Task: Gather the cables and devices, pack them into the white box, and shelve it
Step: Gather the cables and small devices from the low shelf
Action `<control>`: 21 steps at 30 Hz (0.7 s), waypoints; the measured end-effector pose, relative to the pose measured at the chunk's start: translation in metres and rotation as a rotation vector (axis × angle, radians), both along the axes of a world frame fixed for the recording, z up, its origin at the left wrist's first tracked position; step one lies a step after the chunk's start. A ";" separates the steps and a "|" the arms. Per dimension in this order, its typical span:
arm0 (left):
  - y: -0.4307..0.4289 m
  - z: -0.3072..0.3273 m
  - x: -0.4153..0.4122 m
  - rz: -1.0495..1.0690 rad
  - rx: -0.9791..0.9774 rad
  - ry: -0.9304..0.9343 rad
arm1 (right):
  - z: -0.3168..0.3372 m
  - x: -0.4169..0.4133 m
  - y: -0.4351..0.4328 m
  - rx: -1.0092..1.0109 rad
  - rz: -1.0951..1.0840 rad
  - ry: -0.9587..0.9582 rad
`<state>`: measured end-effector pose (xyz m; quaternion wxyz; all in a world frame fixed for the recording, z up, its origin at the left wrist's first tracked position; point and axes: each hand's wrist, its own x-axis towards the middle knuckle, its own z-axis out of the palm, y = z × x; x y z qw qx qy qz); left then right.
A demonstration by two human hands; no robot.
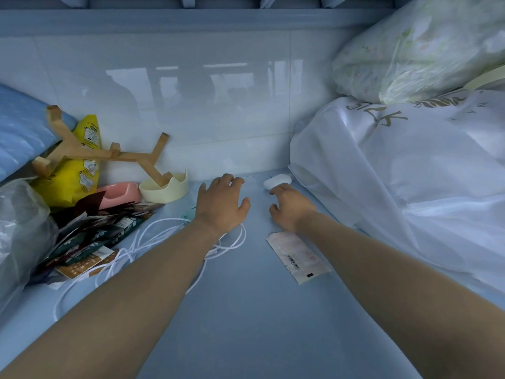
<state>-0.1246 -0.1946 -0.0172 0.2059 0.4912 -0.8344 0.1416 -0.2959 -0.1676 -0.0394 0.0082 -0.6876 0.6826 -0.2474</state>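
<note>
Both bare arms are extended forward, side by side. The left arm [131, 291] is angled in from the lower left. The left hand [222, 199] is held palm down, fingers spread and slightly bent. The right arm [396, 272] is angled in from the lower right. The right hand [291, 209] is held palm down, fingers loosely curled.

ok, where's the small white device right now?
Head view, right of centre: the small white device lies on the blue surface at the back wall, just beyond the right hand and left of the big white bag.
</note>
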 end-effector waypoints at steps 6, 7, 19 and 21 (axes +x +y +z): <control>-0.018 -0.001 -0.008 0.006 0.044 0.123 | 0.001 -0.002 -0.027 0.030 -0.010 0.019; -0.020 -0.001 -0.009 0.004 0.047 0.118 | 0.001 -0.002 -0.032 0.043 -0.011 0.026; -0.038 -0.014 0.002 0.018 0.169 -0.055 | -0.011 -0.013 -0.069 0.221 0.018 0.113; -0.035 -0.015 0.005 0.045 0.242 -0.086 | -0.013 -0.012 -0.062 0.117 0.022 0.068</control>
